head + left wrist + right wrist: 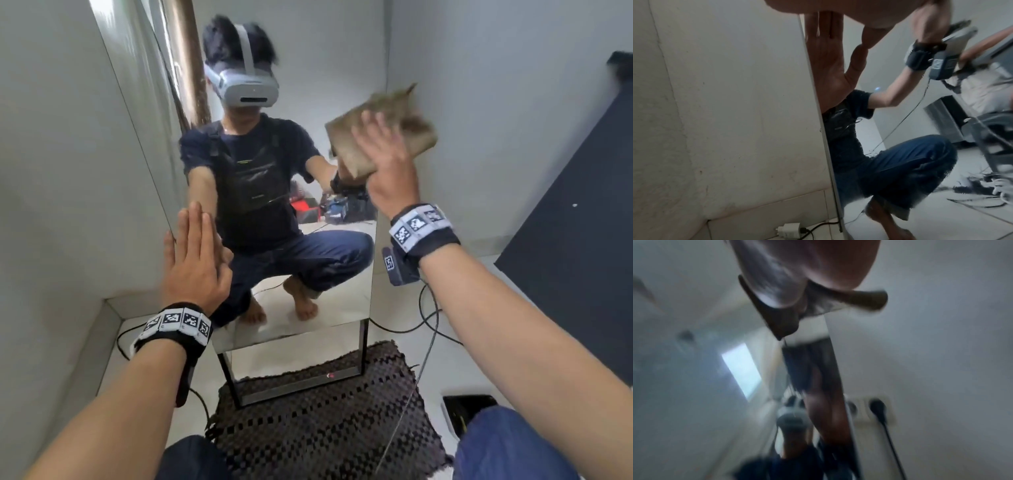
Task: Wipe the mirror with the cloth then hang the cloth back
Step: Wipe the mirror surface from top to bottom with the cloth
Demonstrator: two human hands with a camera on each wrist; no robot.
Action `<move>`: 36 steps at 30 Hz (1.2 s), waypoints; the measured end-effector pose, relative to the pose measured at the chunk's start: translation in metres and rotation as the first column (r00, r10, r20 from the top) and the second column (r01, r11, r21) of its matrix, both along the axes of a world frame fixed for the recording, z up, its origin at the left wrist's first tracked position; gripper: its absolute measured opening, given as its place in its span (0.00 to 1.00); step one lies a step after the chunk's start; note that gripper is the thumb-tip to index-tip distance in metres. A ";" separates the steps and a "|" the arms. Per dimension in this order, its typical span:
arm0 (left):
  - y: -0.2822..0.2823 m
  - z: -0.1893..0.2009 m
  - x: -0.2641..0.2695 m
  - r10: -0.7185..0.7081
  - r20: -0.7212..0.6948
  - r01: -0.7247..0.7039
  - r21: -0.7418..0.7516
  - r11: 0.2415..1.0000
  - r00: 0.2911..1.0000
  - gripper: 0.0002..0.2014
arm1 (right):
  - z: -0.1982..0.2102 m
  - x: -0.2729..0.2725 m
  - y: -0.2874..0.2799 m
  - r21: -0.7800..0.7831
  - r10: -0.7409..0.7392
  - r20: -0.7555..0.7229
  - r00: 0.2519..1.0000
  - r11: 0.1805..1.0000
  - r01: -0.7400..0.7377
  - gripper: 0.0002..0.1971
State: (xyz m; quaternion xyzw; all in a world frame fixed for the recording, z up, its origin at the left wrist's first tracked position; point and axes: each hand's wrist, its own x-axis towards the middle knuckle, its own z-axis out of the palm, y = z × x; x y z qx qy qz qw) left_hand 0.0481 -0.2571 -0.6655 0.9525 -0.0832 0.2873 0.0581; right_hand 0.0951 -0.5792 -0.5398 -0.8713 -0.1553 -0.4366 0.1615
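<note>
A tall frameless mirror [329, 301] stands on a black metal stand in the white corner and reflects me crouching. My right hand [387, 161] presses a brown cloth [346, 144] flat against the mirror's upper right edge, fingers straight and spread; part of the cloth overhangs the edge. The blurred right wrist view shows the cloth [777, 318] under my right hand [838, 264]. My left hand [195, 253] lies flat against the mirror's left edge, fingers straight and together. In the left wrist view the left hand [869, 19] meets its reflection on the mirror [900, 113].
A dark woven mat [325, 428] lies under the stand. Black cables [431, 308] run over the white floor. A dark panel [582, 240] leans at the right. A wall socket [873, 408] with a plug sits behind the mirror, and a white adapter [789, 229] lies at the left wall's foot.
</note>
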 end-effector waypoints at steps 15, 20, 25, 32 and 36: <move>-0.002 -0.003 -0.001 0.039 0.048 -0.040 0.022 0.999 0.998 0.40 | -0.271 -0.124 -0.003 0.208 0.187 -0.887 0.422 0.978 0.003 0.34; -0.003 -0.004 -0.003 0.056 0.064 -0.057 0.020 0.998 0.996 0.37 | -0.164 -0.098 -0.002 0.591 0.406 -0.678 0.613 0.797 0.126 0.38; -0.004 0.067 0.000 0.020 0.221 -0.016 -0.021 1.000 0.975 0.26 | 0.023 -0.056 -0.002 0.746 0.365 -0.191 0.911 0.657 -0.107 0.41; 0.002 0.180 0.028 0.008 0.258 0.001 -0.034 0.999 0.966 0.29 | 0.214 0.026 0.011 0.097 0.008 0.136 0.991 0.995 -0.022 0.35; -0.004 0.177 0.031 -0.010 0.153 0.013 -0.018 1.000 0.988 0.31 | 0.153 0.032 0.014 -0.028 0.033 -0.243 0.969 0.999 -0.041 0.43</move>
